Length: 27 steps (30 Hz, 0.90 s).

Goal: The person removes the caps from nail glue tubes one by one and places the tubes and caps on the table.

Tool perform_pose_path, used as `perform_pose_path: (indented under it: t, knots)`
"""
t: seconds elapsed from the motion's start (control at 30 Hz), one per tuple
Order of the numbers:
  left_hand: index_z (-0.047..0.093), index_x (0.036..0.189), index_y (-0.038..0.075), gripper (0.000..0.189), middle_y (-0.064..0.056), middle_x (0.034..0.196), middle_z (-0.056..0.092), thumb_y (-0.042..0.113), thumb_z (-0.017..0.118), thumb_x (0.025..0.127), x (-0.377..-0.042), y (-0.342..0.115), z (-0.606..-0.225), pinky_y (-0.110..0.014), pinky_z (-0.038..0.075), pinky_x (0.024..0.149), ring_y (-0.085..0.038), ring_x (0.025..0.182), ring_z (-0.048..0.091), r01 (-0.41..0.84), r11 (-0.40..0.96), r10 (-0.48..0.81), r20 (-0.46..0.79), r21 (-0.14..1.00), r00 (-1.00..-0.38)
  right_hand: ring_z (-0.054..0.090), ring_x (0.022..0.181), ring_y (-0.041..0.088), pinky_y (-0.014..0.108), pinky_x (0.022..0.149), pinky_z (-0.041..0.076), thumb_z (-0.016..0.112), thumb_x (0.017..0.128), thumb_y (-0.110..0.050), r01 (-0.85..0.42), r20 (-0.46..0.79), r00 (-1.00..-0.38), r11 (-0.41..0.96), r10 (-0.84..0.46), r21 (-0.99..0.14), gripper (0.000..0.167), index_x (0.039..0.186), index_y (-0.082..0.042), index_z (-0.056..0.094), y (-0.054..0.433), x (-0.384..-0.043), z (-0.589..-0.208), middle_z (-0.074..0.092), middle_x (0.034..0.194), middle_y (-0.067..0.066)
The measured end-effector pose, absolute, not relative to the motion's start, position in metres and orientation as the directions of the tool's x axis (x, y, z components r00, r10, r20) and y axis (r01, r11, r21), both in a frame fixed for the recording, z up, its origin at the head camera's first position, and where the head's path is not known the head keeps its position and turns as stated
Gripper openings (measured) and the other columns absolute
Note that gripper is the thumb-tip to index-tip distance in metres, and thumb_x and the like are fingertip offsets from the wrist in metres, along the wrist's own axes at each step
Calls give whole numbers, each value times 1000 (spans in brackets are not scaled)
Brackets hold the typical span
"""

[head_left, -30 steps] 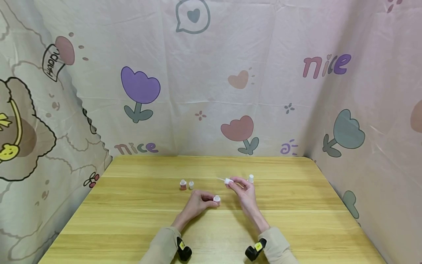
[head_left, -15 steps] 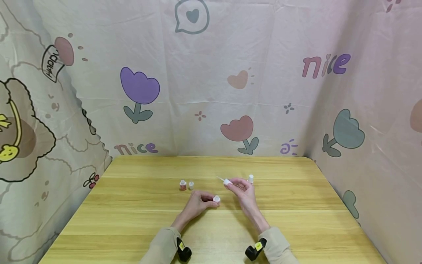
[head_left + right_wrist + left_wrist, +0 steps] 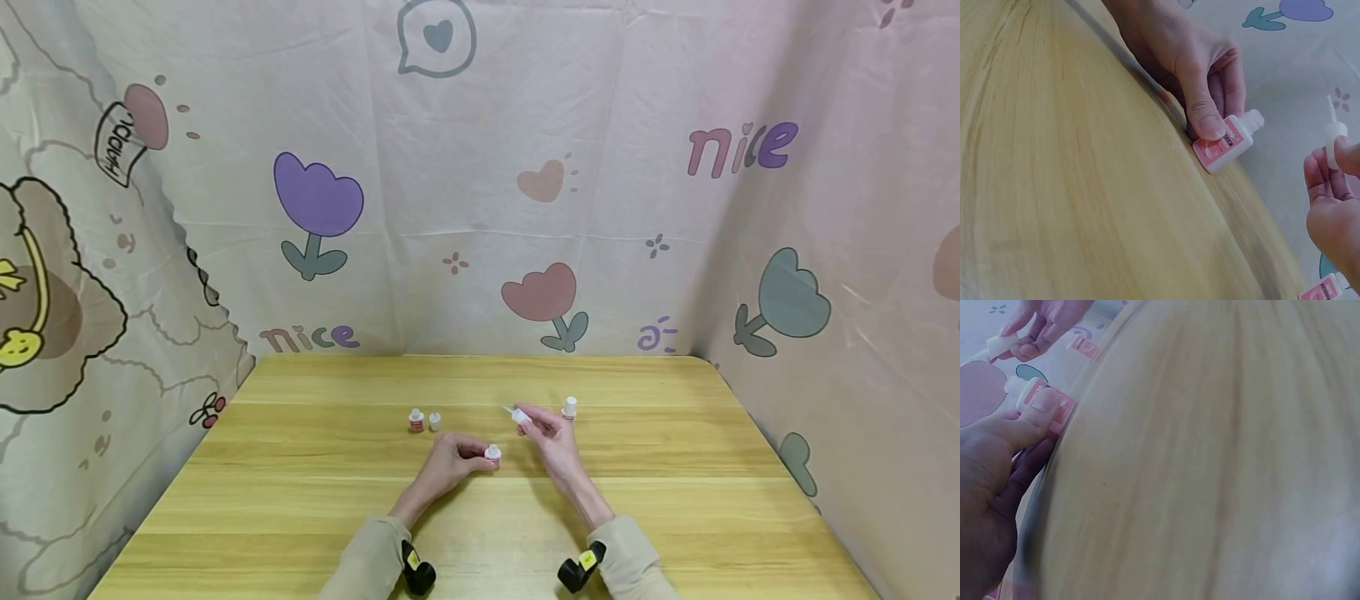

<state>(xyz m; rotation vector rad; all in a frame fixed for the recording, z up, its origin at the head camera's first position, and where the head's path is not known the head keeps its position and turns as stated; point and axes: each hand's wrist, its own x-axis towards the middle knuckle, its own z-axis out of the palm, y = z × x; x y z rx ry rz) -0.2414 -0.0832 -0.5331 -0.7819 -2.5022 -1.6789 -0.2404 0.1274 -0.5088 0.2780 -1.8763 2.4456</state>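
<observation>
My left hand [image 3: 448,461] pinches a small white bottle [image 3: 1227,144] with a pink label between thumb and fingers. It stands on the wooden table with its threaded neck uncovered. To the right, my right hand [image 3: 555,437] holds a white brush cap [image 3: 1334,142] above the tabletop. The thin brush [image 3: 1331,107] sticks out of the cap, pointing up and left in the head view, apart from the bottle. In the left wrist view, the same bottle [image 3: 1038,400] is under my thumb, with the cap [image 3: 1002,345] beyond it.
Further back on the left stand another uncapped bottle [image 3: 416,421] and, beside it, a white cap [image 3: 435,421]. A capped bottle [image 3: 570,408] stands just behind my right hand. A printed cloth [image 3: 465,292] hangs along the far edge of the table [image 3: 300,467].
My right hand has tilted the brush cap and shifted it slightly right, uncovering more of the capped bottle behind. The left hand and its bottle stay in place.
</observation>
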Motion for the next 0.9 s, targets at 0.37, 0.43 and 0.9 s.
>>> perform_pose_path:
  t: [0.37, 0.43, 0.9]
  knots:
    - [81, 92, 6, 15, -11, 87, 79, 13, 85, 80, -241, -84, -533, -17, 56, 67, -9, 76, 73, 412, 260, 377, 301, 873, -876, 62, 83, 5, 16, 81, 53, 58, 96, 3, -141, 163, -981, -186, -109, -972, 38, 130, 19, 52, 129, -241, -510, 69, 98, -7]
    - [81, 92, 6, 16, -11, 87, 79, 12, 85, 79, -240, -84, -533, -17, 56, 67, -14, 76, 74, 407, 253, 372, 300, 877, -878, 62, 83, 5, 16, 81, 53, 58, 96, 3, -139, 159, -982, -177, -106, -974, 38, 130, 19, 52, 129, -241, -510, 68, 98, -7]
    - [80, 94, 4, 15, -11, 87, 79, 10, 83, 81, -240, -82, -535, -18, 57, 69, -5, 76, 72, 432, 263, 352, 331, 863, -876, 64, 88, 9, 17, 81, 55, 61, 96, 2, -84, 101, -989, -156, -107, -984, 36, 127, 17, 54, 128, -241, -510, 66, 101, 0]
